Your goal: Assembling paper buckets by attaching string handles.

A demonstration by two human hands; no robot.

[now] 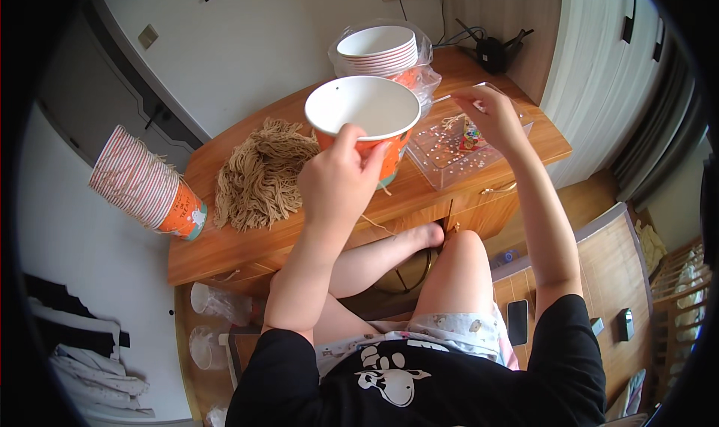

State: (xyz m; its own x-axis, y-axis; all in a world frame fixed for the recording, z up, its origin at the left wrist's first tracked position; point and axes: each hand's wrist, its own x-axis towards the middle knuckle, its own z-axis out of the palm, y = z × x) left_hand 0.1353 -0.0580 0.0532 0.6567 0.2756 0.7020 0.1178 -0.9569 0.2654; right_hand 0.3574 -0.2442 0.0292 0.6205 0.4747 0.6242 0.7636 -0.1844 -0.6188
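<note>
My left hand (338,174) grips the near rim of a large paper bucket (397,151), thumb outside and fingers over the edge. The bucket is orange outside and white inside, with a small dark hole near its far rim. My right hand (490,116) is raised over a clear plastic tray (443,174), its fingers drawn together; anything between them is too small to make out. Small pale beads and a colourful little packet (470,136) lie in the tray. Left of the bucket is a heap of tan cords (266,176).
A tall stack of buckets with cords (146,183) leans at the table's left end. More buckets in clear plastic (378,49) stand at the back, beside a black router (490,52). A phone (517,322) lies on the mat to my right.
</note>
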